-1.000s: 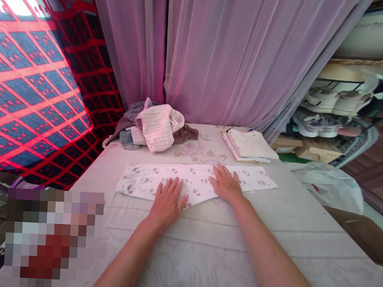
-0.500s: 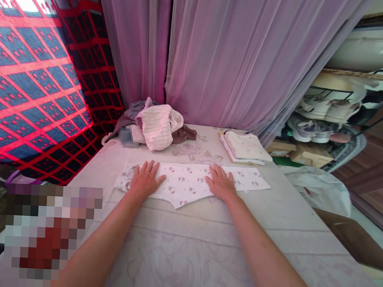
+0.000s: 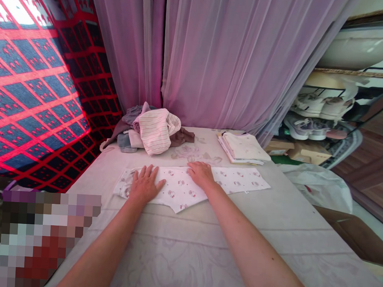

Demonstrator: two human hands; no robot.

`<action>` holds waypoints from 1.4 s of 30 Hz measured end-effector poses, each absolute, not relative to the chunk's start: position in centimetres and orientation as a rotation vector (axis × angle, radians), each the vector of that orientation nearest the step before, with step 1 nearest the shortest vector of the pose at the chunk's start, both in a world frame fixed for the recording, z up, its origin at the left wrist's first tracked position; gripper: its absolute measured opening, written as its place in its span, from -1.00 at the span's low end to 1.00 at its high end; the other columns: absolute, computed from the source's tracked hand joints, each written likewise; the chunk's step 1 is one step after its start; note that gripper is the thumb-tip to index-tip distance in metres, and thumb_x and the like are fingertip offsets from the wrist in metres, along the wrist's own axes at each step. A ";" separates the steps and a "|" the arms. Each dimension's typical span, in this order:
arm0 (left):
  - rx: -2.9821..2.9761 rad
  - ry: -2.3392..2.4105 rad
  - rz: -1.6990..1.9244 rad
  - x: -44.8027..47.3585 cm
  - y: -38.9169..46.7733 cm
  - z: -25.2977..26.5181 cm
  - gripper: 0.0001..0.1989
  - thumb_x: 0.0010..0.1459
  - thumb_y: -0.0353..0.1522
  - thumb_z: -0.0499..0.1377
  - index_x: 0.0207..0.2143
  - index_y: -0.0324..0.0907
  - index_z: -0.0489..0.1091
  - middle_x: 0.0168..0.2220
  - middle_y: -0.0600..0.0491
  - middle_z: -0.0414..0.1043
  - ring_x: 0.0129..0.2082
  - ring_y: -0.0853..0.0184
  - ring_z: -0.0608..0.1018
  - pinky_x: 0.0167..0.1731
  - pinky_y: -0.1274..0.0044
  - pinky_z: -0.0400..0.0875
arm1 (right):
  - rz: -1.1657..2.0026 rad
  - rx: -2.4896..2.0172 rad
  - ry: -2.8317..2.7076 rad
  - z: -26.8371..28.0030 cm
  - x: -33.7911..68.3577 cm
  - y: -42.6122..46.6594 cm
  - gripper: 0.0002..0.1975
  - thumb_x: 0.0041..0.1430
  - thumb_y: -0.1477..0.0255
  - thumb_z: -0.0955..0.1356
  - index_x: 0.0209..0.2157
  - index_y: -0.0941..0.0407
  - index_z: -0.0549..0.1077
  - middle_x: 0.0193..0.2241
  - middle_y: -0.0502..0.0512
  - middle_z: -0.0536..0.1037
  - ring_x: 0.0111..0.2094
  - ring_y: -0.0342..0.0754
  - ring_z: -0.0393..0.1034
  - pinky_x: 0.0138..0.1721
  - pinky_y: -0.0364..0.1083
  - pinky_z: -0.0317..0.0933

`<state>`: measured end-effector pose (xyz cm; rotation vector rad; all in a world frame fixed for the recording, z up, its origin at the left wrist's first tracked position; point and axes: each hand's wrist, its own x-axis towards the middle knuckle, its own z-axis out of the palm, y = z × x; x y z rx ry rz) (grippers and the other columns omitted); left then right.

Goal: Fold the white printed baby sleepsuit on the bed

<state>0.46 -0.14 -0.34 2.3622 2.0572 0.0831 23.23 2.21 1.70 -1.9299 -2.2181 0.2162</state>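
I see my left hand point(image 3: 144, 184) and right hand point(image 3: 201, 174) pressed flat, fingers spread, on the printed garment point(image 3: 237, 180) lying on the bed point(image 3: 205, 247); possibly trousers.

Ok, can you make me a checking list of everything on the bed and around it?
Surface: bed with a pale flowered cover.
Job's things: white printed garment lying flat, long side running left to right.
Clutter: heap of loose clothes at the back left; stack of folded clothes at the back right.
Grippers: left hand flat on the garment's left part; right hand flat near its middle.
Cables: nothing seen.
Surroundings: purple curtain behind; red and blue patterned cloth on the left; shoes on a rack to the right.
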 end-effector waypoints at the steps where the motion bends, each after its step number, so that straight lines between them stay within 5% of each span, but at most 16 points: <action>1: 2.362 2.063 0.091 0.5 -0.2 -0.4 -0.30 0.22 0.03 -0.19 0.29 -0.14 0.06 0.34 -0.08 -0.03 0.32 0.03 0.01 0.23 0.11 -0.11 | 0.225 -1.941 -2.203 1.9 23.2 2.8 -0.64 0.23 0.32 0.19 -0.03 0.00 0.47 -0.02 0.09 0.50 0.03 0.02 0.29 0.07 0.03 0.03; 6: 2.358 2.070 0.113 0.5 -0.2 -0.6 -0.29 0.21 0.04 -0.17 0.29 -0.15 0.07 0.33 -0.12 -0.03 0.33 0.00 0.00 0.22 0.10 -0.12 | 0.265 -1.965 -2.171 2.1 22.9 4.5 -0.78 0.14 0.33 0.26 -0.28 -0.03 0.55 -0.15 0.00 0.55 -0.07 -0.02 0.34 -0.04 -0.06 0.10; 11: 2.347 2.072 0.132 0.4 -0.2 -0.5 -0.29 0.21 0.04 -0.16 0.29 -0.13 0.07 0.33 -0.11 -0.01 0.32 0.00 0.03 0.22 0.10 -0.11 | 0.197 -2.004 -2.096 1.2 22.7 4.3 -0.75 0.20 0.35 0.22 -0.28 0.01 0.54 -0.17 0.06 0.55 -0.08 0.00 0.33 -0.06 -0.05 0.10; 17: 2.331 2.083 0.094 0.6 -0.2 -0.4 -0.28 0.21 0.04 -0.16 0.30 -0.16 0.04 0.34 -0.11 -0.03 0.32 0.01 0.01 0.23 0.10 -0.13 | 0.086 -1.911 -2.110 0.8 21.8 2.5 -0.62 0.30 0.36 0.12 0.01 0.03 0.43 0.07 0.11 0.43 0.09 0.01 0.23 0.14 0.04 -0.05; 22: 2.319 2.111 0.041 0.7 0.0 -0.3 -0.26 0.21 0.03 -0.15 0.31 -0.20 0.01 0.35 -0.10 -0.08 0.33 0.02 -0.01 0.24 0.12 -0.14 | 0.310 -1.702 -2.492 0.7 20.8 0.2 -0.44 0.33 0.18 0.04 0.29 0.06 0.08 0.33 0.09 -0.01 0.33 -0.01 -0.24 0.27 0.13 -0.38; 28: 2.305 2.106 0.019 0.7 0.1 -0.1 -0.26 0.20 0.03 -0.16 0.31 -0.20 0.01 0.35 -0.10 -0.08 0.33 0.02 -0.01 0.24 0.13 -0.13 | 0.317 -1.861 -2.397 0.8 22.5 -0.8 -0.36 0.31 0.12 -0.01 0.33 0.12 -0.05 0.36 0.11 -0.17 0.35 -0.03 -0.36 0.28 0.17 -0.48; 42: 2.302 2.104 0.024 0.7 0.2 -0.1 -0.26 0.20 0.03 -0.15 0.31 -0.19 0.01 0.35 -0.10 -0.09 0.33 0.01 -0.01 0.23 0.12 -0.13 | 0.301 -2.231 -2.183 0.0 28.5 -1.2 -0.35 0.31 0.13 -0.02 0.33 0.15 -0.07 0.36 0.10 -0.18 0.35 0.03 -0.35 0.27 0.24 -0.40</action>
